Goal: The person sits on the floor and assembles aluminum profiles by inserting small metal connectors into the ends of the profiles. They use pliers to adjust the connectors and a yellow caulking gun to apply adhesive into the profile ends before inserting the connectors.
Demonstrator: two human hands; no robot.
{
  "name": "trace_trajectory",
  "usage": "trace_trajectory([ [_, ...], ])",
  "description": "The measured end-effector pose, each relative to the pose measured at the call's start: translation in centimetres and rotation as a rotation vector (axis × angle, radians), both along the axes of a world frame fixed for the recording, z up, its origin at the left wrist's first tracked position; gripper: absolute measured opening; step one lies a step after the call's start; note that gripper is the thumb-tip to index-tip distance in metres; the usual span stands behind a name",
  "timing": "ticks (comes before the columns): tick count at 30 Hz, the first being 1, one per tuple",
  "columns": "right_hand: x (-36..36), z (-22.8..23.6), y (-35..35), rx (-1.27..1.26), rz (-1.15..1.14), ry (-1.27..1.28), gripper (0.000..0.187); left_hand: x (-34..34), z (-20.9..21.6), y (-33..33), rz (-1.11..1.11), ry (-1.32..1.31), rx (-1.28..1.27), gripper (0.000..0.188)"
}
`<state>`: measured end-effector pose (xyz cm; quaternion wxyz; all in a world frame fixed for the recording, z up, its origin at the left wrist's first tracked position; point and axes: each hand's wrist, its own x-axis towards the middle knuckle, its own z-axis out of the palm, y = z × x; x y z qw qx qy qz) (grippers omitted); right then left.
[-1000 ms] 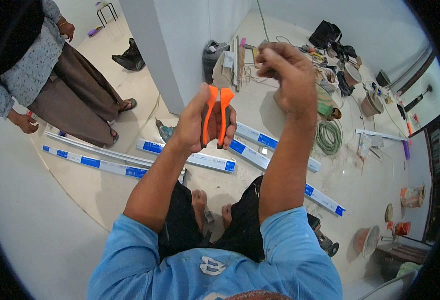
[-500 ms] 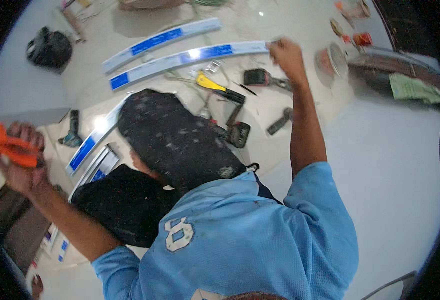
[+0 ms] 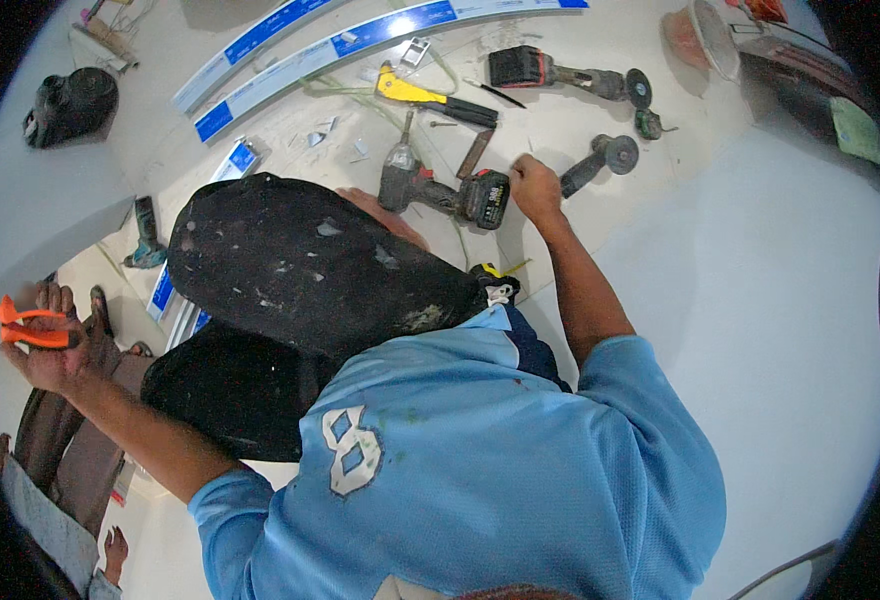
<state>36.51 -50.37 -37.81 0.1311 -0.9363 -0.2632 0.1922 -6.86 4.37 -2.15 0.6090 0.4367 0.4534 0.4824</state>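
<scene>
My left hand [image 3: 58, 345], out at the left by the wall, is closed on a hand tool with orange handles [image 3: 28, 325], which looks like pliers. Curled fingers close my right hand [image 3: 537, 190] just above the floor; whatever is inside them is hidden. Beside it, on its left, lies a cordless impact driver [image 3: 425, 190] with a black battery pack. A rusty flat strip [image 3: 475, 155] lies just beyond that battery. To the right of my right hand is a dark angle grinder [image 3: 600, 165] with a round disc.
Long blue-and-white profiles [image 3: 360, 40] lie across the far floor. Nearby are a yellow-and-black hand tool [image 3: 430, 97] and a battery grinder [image 3: 565, 75]. A teal tool [image 3: 147, 235] and black bag [image 3: 72, 105] are left. Another person's brown-trousered legs [image 3: 75, 440] show lower left.
My right hand has come back from the end of the long profile to beside the impact driver. My left hand still holds the orange-handled tool. The view has shifted, showing another person's legs.
</scene>
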Motion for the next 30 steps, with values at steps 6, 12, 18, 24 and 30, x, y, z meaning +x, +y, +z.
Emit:
trace_trajectory([
  [6,-2.2,-1.8,14.2,0.056,0.283,-0.035,0.018,-0.3,0.1,-0.7,-0.087,-0.039,0.028,0.081],
  [12,-9.3,-3.5,24.9,0.196,0.783,0.004,0.02,-3.8,0.9,0.3,-0.255,-0.104,-0.026,0.083],
  [18,-9.7,-7.2,25.8,-0.024,0.758,0.116,0.019,-4.7,2.0,-3.7,-0.245,-0.015,-0.13,0.083],
  [24,-4.0,-8.6,28.0,-0.116,0.778,0.273,0.022,-5.9,0.1,-7.1,-0.415,-0.181,-0.208,0.079],
  [30,-6.1,-4.0,34.9,0.166,0.964,0.157,0.017,-5.4,0.1,-9.3,-0.226,-0.112,-0.188,0.08],
])
